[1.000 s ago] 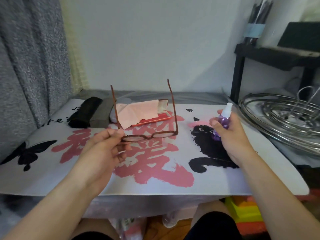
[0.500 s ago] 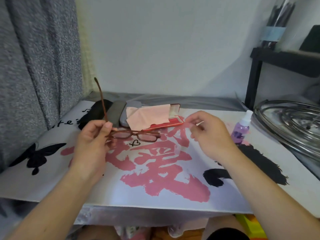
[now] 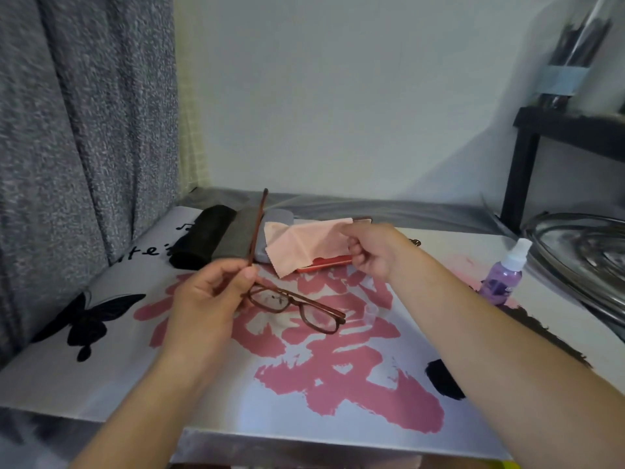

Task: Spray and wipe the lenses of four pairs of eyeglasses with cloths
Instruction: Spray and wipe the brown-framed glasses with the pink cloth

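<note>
left hand (image 3: 206, 299): fingers clamped on glasses (image 3: 297, 308), one temple sticking up
right hand (image 3: 372, 252): fingers pinching pink cloth (image 3: 301, 243)
spray (image 3: 505, 274): 3 o'clock on worktop (image 3: 169, 377)

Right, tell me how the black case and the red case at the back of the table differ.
The black case is closed; the red case lies open. The black case looks soft and dark with nothing on it, whereas the red case is mostly hidden under the pink cloth that the right hand is pinching. Both lie in the same back row with the grey cases between them.
</note>
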Tool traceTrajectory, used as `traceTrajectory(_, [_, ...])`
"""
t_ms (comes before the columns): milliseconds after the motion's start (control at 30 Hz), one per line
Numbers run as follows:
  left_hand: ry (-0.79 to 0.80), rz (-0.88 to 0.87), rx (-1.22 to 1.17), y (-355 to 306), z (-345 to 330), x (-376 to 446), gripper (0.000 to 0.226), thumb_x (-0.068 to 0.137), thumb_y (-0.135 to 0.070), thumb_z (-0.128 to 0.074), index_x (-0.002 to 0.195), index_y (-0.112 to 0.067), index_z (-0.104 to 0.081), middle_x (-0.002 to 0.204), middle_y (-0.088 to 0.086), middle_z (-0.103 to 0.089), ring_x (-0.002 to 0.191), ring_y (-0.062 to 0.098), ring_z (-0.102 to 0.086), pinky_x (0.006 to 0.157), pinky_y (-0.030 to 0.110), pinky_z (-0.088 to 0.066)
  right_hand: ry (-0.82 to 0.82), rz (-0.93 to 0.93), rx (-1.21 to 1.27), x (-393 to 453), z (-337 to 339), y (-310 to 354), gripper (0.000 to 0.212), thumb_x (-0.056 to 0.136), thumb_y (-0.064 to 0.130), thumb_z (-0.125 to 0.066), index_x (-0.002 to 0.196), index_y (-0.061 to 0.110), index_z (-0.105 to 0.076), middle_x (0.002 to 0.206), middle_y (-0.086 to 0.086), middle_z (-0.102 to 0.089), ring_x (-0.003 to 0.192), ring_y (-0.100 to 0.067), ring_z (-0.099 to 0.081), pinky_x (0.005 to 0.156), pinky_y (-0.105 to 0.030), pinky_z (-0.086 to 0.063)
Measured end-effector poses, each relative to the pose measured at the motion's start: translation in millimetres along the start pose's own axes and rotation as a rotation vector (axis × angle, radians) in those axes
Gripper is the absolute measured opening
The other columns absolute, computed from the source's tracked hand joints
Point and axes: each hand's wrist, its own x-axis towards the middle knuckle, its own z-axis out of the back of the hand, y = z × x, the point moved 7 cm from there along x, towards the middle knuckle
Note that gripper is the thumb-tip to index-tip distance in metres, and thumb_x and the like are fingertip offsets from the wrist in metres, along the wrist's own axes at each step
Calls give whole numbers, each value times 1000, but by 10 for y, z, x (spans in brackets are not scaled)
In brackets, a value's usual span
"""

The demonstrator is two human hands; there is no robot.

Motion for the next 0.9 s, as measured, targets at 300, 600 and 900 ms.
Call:
traceTrajectory(300, [-3,0,-14,-62,-10,-38,7,90,-20,-69,87,-21,-75,84,9,-78,75,20,-72,62,18,-51,-129,412,-132,-588,-25,794,18,88,20,-74,76,15,-62,66,-3,-57,62,-18,-53,58,-25,-40])
traceTrajectory(600, [346,-313,223,-1136,-382,-210,14,76,-25,-74,82,-35,-81,83,-3,-77,77,7,-68,72,19,-53,-135,705,-403,-1498,263,1337,24,90,24,-68,70,20,-56,65,4,-52,54,-5,-48,55,-17,-39])
traceTrajectory(900, [881,-738,996,-2156,-1062,-348,10,83,-24,-80,91,-28,-83,78,-15,-70,79,6,-68,68,12,-45,-35,711,-651,-1781,449,1278,27,92,30,-72,85,4,-64,84,-22,-66,71,-18,-56,68,-32,-43])
